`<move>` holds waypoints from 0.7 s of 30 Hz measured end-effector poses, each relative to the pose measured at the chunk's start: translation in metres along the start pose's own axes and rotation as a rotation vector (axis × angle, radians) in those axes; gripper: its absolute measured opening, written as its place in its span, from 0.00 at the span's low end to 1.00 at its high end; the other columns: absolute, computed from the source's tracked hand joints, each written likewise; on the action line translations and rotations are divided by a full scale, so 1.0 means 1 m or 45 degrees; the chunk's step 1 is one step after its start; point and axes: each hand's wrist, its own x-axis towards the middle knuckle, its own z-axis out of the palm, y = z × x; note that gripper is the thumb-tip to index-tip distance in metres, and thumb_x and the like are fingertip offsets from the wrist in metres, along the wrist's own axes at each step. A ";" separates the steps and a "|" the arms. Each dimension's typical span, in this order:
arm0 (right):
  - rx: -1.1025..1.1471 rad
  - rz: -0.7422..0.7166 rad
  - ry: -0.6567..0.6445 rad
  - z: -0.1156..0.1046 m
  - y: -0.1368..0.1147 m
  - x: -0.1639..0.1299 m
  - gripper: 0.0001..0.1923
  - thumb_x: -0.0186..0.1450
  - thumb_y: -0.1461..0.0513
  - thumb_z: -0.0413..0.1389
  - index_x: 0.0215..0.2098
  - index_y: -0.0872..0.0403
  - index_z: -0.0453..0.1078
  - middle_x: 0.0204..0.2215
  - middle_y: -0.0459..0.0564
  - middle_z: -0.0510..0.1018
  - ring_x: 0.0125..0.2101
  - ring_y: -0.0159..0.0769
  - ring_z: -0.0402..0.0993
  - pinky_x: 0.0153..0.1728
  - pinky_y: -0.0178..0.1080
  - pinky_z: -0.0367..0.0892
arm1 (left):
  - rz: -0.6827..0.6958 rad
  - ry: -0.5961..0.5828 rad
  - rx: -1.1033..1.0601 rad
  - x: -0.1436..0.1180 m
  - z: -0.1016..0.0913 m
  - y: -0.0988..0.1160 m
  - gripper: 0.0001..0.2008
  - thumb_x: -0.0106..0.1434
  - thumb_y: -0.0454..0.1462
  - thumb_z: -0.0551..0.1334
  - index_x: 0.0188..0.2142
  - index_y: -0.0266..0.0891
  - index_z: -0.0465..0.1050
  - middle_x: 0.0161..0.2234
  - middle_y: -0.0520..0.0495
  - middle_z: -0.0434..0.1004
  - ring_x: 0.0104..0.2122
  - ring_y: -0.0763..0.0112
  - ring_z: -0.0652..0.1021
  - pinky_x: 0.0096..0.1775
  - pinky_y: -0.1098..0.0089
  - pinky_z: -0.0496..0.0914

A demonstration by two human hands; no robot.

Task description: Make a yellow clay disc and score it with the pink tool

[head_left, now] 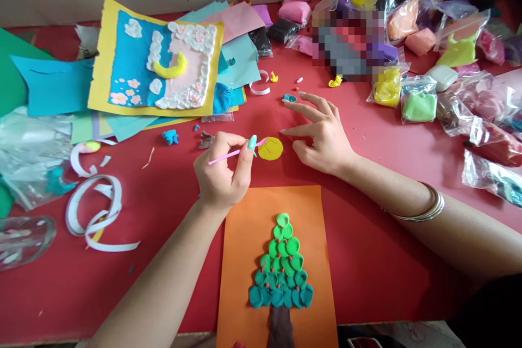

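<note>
My left hand [223, 170] is closed around a thin pink modelling tool [225, 158], thumb against the forefinger. The tool's tip touches a flat yellow clay disc [271, 150], which has angular lines cut into its face. To the disc's right, my right hand [320, 130] rests with fingers spread, holding nothing. A small lump of blue clay [289, 98] lies by its fingertips. Nearer to me is an orange sheet [240, 261] bearing a clay tree [281, 263] of overlapping green and teal discs, small red dots and a brown trunk.
A yellow-framed clay picture [185, 87] lies on coloured papers at the back left. Curled white paper strips [95, 212] and a clear plastic cup [26, 242] are on the left. Many bags of clay, including a green one [419, 100], crowd the right side.
</note>
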 end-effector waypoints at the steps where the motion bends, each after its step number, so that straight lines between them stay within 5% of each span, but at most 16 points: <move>1: 0.003 -0.004 0.010 0.000 0.000 0.000 0.20 0.54 0.65 0.49 0.37 0.45 0.79 0.55 0.41 0.69 0.59 0.55 0.55 0.58 0.63 0.49 | 0.000 0.002 0.001 0.000 0.000 0.000 0.08 0.64 0.40 0.57 0.30 0.40 0.65 0.23 0.53 0.73 0.20 0.76 0.73 0.23 0.73 0.65; 13: 0.078 0.012 -0.011 -0.001 -0.001 0.001 0.22 0.53 0.66 0.48 0.38 0.43 0.79 0.54 0.39 0.70 0.60 0.54 0.54 0.59 0.64 0.46 | 0.018 -0.007 -0.001 0.001 0.000 0.002 0.07 0.64 0.39 0.57 0.30 0.40 0.65 0.23 0.52 0.74 0.20 0.76 0.73 0.23 0.73 0.66; 21: 0.042 0.026 0.013 -0.006 -0.005 0.001 0.20 0.54 0.67 0.47 0.34 0.49 0.80 0.54 0.42 0.72 0.59 0.50 0.58 0.59 0.57 0.53 | 0.035 -0.013 -0.008 0.002 -0.002 0.002 0.06 0.64 0.38 0.58 0.30 0.41 0.66 0.23 0.54 0.74 0.20 0.77 0.73 0.23 0.74 0.66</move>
